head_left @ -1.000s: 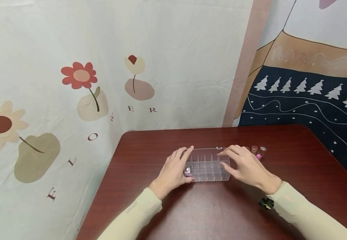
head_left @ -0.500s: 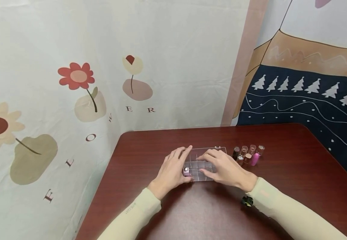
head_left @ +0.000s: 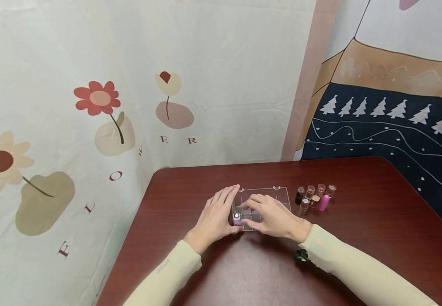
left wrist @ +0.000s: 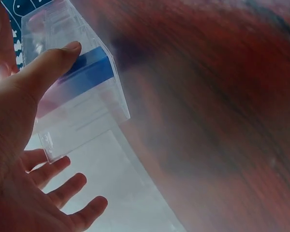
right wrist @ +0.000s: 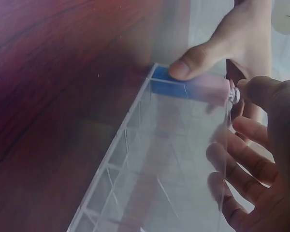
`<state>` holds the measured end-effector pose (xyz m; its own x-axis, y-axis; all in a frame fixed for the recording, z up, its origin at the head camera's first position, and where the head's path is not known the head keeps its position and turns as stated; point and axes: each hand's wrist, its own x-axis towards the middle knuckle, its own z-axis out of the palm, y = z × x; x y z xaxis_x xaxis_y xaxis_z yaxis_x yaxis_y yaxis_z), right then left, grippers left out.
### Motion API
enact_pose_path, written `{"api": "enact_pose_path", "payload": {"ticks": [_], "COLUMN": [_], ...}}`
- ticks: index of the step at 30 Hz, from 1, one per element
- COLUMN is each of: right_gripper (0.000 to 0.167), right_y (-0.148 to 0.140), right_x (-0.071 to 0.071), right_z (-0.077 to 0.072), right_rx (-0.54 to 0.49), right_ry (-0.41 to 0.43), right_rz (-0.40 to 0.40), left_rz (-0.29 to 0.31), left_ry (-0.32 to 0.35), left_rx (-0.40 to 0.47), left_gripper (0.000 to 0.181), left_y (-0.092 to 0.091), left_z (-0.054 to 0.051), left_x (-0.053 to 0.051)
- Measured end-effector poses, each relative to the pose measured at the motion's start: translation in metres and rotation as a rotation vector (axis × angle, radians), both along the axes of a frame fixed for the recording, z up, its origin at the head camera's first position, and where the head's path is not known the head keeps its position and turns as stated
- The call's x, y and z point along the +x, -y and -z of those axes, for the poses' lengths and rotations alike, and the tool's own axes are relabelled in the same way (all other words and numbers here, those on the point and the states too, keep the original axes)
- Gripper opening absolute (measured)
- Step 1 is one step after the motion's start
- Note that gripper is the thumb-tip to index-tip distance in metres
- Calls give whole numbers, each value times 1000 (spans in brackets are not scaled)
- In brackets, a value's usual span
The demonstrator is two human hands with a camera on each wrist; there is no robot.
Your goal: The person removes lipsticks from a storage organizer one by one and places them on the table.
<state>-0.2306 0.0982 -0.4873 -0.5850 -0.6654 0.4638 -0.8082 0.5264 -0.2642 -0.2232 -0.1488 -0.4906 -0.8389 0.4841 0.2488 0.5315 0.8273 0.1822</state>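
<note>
A clear plastic organizer box [head_left: 256, 217] with dividers stands on the table. In its left end compartment sits a blue-and-pink square tube [right wrist: 203, 88] with a silver knob on top. My left hand [head_left: 213, 216] holds that end of the box, thumb on the near side and fingers toward the far side; the left wrist view shows the thumb across the tube's compartment [left wrist: 94, 70]. Over the box, my right hand [head_left: 272, 216] reaches left, with thumb and index finger apart near the tube's top. In the right wrist view its other fingers are loosely bent. Whether it touches the knob I cannot tell.
Several small tubes, including a dark one [head_left: 300, 194] and a bright pink one [head_left: 324, 202], stand in a group right of the box. The reddish-brown table [head_left: 190, 178] meets a flower-printed curtain [head_left: 225, 106] behind.
My right hand has moved left across the box toward the tube at its left end, uncovering the group of tubes on the right. The left hand stays at the box.
</note>
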Motion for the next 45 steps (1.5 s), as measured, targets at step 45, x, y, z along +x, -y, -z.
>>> {"api": "enact_pose_path", "payload": {"ticks": [45], "right_gripper": [15], "right_y": [21], "right_x": [0], "right_z": [12], "right_rx": [22], "right_ry": [15], "right_rz": [21], "left_rz": [15], "left_ry": [4], "left_rx": [40], "left_gripper": [132], "left_y": [2], "left_z": [2], "left_x": [1]}}
